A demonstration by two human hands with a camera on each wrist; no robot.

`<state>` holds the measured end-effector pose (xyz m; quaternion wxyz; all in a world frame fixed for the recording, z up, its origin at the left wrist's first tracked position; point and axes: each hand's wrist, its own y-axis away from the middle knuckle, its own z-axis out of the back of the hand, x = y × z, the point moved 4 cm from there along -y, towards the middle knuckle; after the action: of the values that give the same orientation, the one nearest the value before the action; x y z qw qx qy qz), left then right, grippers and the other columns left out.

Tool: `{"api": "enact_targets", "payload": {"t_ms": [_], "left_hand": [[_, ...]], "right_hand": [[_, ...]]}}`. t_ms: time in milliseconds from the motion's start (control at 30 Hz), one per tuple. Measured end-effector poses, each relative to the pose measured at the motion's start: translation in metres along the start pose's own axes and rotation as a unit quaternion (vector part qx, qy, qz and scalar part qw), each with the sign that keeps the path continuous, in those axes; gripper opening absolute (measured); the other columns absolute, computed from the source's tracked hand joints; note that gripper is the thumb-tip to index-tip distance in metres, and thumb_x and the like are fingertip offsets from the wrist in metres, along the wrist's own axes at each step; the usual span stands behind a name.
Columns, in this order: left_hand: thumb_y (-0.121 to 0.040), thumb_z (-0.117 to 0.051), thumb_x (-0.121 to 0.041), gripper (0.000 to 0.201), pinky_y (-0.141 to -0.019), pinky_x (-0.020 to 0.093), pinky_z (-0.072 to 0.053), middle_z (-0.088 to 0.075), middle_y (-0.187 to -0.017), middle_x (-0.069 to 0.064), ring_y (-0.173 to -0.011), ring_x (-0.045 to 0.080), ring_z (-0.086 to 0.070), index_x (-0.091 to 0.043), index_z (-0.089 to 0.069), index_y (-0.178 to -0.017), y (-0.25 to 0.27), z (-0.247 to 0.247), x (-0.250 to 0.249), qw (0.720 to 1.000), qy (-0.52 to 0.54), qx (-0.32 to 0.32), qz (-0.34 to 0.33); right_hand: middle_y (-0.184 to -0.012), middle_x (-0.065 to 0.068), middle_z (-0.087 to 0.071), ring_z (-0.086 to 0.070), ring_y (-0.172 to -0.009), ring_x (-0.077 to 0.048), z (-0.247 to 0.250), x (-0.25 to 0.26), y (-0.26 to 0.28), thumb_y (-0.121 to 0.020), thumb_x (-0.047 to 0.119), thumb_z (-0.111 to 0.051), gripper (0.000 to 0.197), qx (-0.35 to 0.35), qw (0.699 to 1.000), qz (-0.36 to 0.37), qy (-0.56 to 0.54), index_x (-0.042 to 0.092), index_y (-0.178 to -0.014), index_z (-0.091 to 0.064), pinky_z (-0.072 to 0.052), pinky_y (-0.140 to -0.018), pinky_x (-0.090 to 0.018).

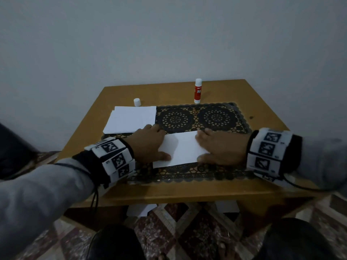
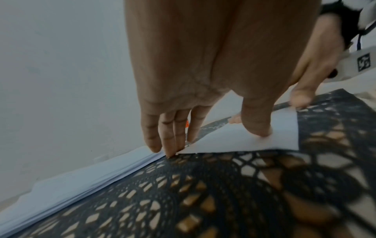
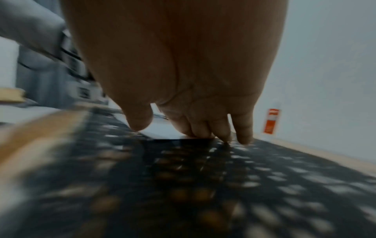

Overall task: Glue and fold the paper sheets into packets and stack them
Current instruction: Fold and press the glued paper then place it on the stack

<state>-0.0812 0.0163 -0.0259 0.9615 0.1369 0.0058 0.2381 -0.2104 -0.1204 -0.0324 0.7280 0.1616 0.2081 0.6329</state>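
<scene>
A folded white paper sheet [image 1: 182, 149] lies on the black lace mat [image 1: 216, 119] near the table's front. My left hand [image 1: 155, 145] rests on its left end with straight fingers. In the left wrist view its thumb presses the sheet [image 2: 284, 128] and the fingertips [image 2: 170, 153] touch its far corner. At the sheet's right end my right hand [image 1: 212, 145] presses down; the blurred right wrist view shows its thumb and fingertips [image 3: 203, 132] on the paper's edge [image 3: 162, 134]. A stack of white sheets [image 1: 131, 119] lies at the left.
A red and white glue stick [image 1: 198, 91] stands uncapped at the back of the wooden table [image 1: 262, 102], with its white cap [image 1: 137, 102] behind the stack. A wall rises right behind the table. Loose white papers [image 1: 140, 210] lie under the table on the patterned floor.
</scene>
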Motion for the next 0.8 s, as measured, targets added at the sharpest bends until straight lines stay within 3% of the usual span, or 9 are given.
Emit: {"api": "enact_targets", "payload": {"t_ms": [67, 100, 167, 300, 400, 533, 600, 700, 800], "left_hand": [[-0.075, -0.065, -0.062, 0.084, -0.101, 0.038, -0.039, -0.035, -0.139, 0.009, -0.124, 0.026, -0.037, -0.013, -0.035, -0.137, -0.008, 0.004, 0.004, 1.0, 0.014, 0.015, 0.021], [-0.073, -0.069, -0.059, 0.084, -0.098, 0.037, -0.039, -0.038, -0.136, 0.009, -0.121, 0.026, -0.039, -0.013, -0.036, -0.134, -0.013, 0.006, 0.007, 0.999, 0.03, 0.028, 0.033], [-0.071, -0.075, -0.053, 0.079, -0.088, 0.032, -0.04, -0.044, -0.129, 0.009, -0.113, 0.024, -0.045, -0.012, -0.039, -0.127, -0.019, 0.011, 0.011, 0.995, 0.065, 0.049, 0.05], [-0.072, -0.079, -0.044, 0.058, -0.077, 0.028, -0.038, -0.048, -0.105, -0.001, -0.095, 0.018, -0.049, -0.017, -0.043, -0.109, -0.025, 0.012, 0.015, 0.989, 0.117, 0.077, 0.052], [-0.078, -0.076, -0.031, 0.032, -0.071, 0.026, -0.037, -0.054, -0.099, -0.001, -0.085, 0.014, -0.049, -0.018, -0.051, -0.094, -0.024, 0.014, 0.02, 0.986, 0.162, 0.035, 0.027], [-0.083, -0.07, -0.017, 0.021, -0.072, 0.026, -0.043, -0.06, -0.1, 0.001, -0.087, 0.016, -0.057, -0.017, -0.055, -0.098, -0.013, 0.027, 0.05, 0.965, 0.256, -0.033, 0.039], [-0.082, -0.07, -0.011, 0.022, -0.073, 0.03, -0.05, -0.063, -0.101, 0.007, -0.087, 0.021, -0.061, -0.016, -0.056, -0.099, -0.008, 0.031, 0.074, 0.94, 0.33, -0.056, 0.072], [-0.082, -0.066, 0.004, 0.019, -0.075, 0.039, -0.059, -0.062, -0.1, 0.016, -0.088, 0.028, -0.064, -0.011, -0.057, -0.089, 0.0, 0.034, 0.104, 0.869, 0.473, -0.092, 0.11], [-0.083, -0.064, 0.008, 0.02, -0.083, 0.048, -0.056, -0.061, -0.103, 0.02, -0.094, 0.033, -0.062, -0.01, -0.057, -0.083, 0.002, 0.035, 0.125, 0.851, 0.505, -0.087, 0.113]], "right_hand": [[-0.156, -0.011, -0.026, -0.034, -0.138, -0.03, 0.011, -0.019, -0.01, -0.099, 0.05, -0.035, 0.066, -0.03, 0.999, -0.028, -0.014, 0.006, -0.148, -0.028, -0.034, -0.111, -0.04], [-0.141, -0.011, -0.047, -0.05, -0.122, -0.028, 0.016, -0.025, -0.013, -0.099, 0.047, -0.04, 0.055, -0.059, 0.998, -0.029, -0.023, 0.007, -0.136, -0.045, -0.043, -0.101, -0.039], [-0.114, -0.009, -0.063, -0.06, -0.097, -0.024, 0.026, -0.03, -0.017, -0.095, 0.042, -0.052, 0.041, -0.126, 0.99, -0.03, -0.056, 0.008, -0.115, -0.06, -0.049, -0.087, -0.04], [-0.108, -0.005, -0.062, -0.058, -0.093, -0.021, 0.029, -0.032, -0.019, -0.089, 0.039, -0.062, 0.037, -0.179, 0.975, -0.039, -0.125, 0.009, -0.111, -0.063, -0.048, -0.078, -0.033], [-0.095, -0.008, -0.066, -0.06, -0.082, -0.024, 0.028, -0.032, -0.023, -0.087, 0.039, -0.066, 0.039, -0.189, 0.962, -0.051, -0.189, 0.003, -0.102, -0.067, -0.042, -0.065, -0.03], [-0.09, -0.013, -0.07, -0.064, -0.078, -0.025, 0.032, -0.03, -0.032, -0.085, 0.024, -0.07, 0.025, -0.203, 0.896, -0.042, -0.393, -0.001, -0.088, -0.071, -0.047, -0.062, -0.026], [-0.087, -0.014, -0.07, -0.062, -0.069, -0.019, 0.038, -0.022, -0.038, -0.089, 0.014, -0.065, 0.016, -0.171, 0.854, -0.031, -0.491, -0.002, -0.089, -0.069, -0.049, -0.054, -0.025], [-0.08, -0.015, -0.065, -0.057, -0.06, -0.018, 0.054, -0.006, -0.054, -0.092, 0.009, -0.059, 0.013, -0.135, 0.801, -0.04, -0.582, -0.003, -0.092, -0.063, -0.046, -0.05, -0.025], [-0.078, -0.012, -0.06, -0.055, -0.063, -0.02, 0.071, 0.005, -0.079, -0.091, 0.017, -0.063, 0.017, -0.157, 0.789, -0.082, -0.588, 0.0, -0.095, -0.062, -0.046, -0.052, -0.028]]}}
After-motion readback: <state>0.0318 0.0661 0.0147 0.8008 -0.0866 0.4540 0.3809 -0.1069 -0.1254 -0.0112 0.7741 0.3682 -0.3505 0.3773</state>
